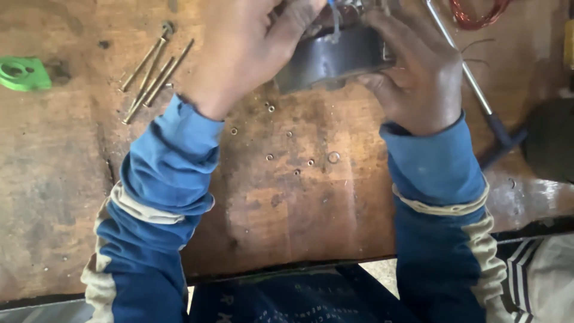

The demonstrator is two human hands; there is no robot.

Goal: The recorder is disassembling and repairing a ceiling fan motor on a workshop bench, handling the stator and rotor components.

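Blue sleeves (161,197) with pale bands fill the near part of the view, reaching out over a worn wooden bench (287,215). Both hands meet at the far edge of the bench on a dark grey metal ring (332,60), a round housing with wires showing at its top. It is held just above the wood, tilted toward the camera. On its left side the left hand (245,54) grips it, thumb curled over the rim and fingers wrapped behind, closed firmly. From the right the right hand (412,72) clasps it, fingers bent around the outer wall and thumb on top.

Small washers and nuts (293,149) lie scattered on the wood just below the ring. Left of the left hand, several long bolts (152,75) lie together, and a green plastic piece (23,73) sits near the left edge. A metal rod with a dark handle (478,96) runs slantwise behind the right hand, and a coil of copper wire (478,12) lies at the top right.
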